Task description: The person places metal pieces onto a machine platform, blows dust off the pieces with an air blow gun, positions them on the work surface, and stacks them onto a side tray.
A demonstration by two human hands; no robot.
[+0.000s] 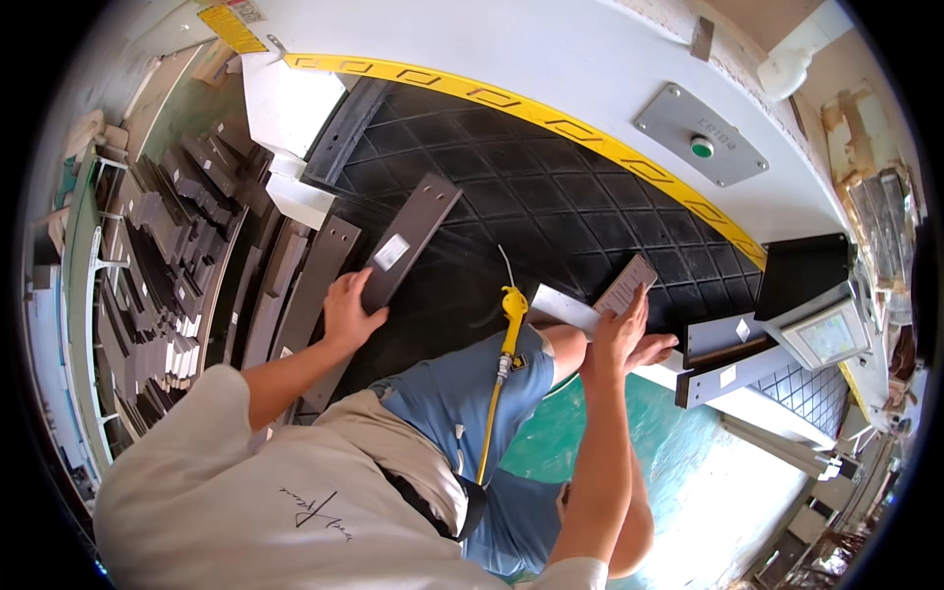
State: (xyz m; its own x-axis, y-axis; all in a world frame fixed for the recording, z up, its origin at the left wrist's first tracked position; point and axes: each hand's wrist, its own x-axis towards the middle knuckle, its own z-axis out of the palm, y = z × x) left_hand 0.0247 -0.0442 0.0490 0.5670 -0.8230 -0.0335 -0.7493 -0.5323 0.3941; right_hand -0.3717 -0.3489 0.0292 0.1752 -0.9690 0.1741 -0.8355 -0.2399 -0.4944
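My left hand (349, 313) grips the lower end of a dark grey-brown board (418, 231), its thumb and fingers on either side. The board lies slanted over a black quilted-looking surface (511, 211); it has a white label and small holes at its far end. Farther right, my right hand (619, 329) has its fingers stretched out against a short brown board (625, 283) with a printed label. That short piece lies partly on the black surface beside a white edge (562, 307). My right palm is turned from view.
A yellow air gun (513, 305) on a yellow hose hangs by my lap. Several dark boards (167, 236) stand in stacks at left. Two labelled boards (726, 354) and a small screen (828, 336) are at right. A yellow strip (531, 111) and green button (701, 147) lie beyond.
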